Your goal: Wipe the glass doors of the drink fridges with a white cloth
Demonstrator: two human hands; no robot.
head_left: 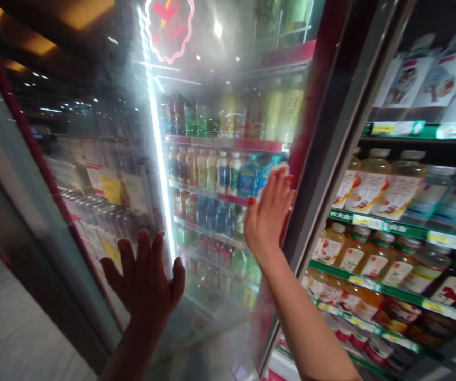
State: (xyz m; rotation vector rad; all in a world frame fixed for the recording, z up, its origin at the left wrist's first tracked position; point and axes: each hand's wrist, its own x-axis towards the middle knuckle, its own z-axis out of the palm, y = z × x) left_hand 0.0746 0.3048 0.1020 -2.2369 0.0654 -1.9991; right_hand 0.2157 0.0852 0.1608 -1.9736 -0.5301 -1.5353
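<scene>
A glass cooler door (212, 328) stands in front of me, with a misty haze over its upper part. My right hand (267, 219) is laid flat towards the glass near the door's red and dark edge, fingers stretched upward. A whitish patch shows at its fingertips; I cannot tell whether it is a cloth or something behind the glass. Lower and to the left, my left hand (143, 280) is in shadow with its fingers spread and nothing visible in it. Whether its palm touches the glass is hidden. Rows of bottles (216, 169) show in the glass.
On the right, shelves hold bottled drinks (394, 180) behind green price strips (386, 225). A metal frame (315, 211) separates them from the door. A bright light strip (156, 137) and a neon sign (170, 26) show in the glass. Pale floor (21, 328) lies at lower left.
</scene>
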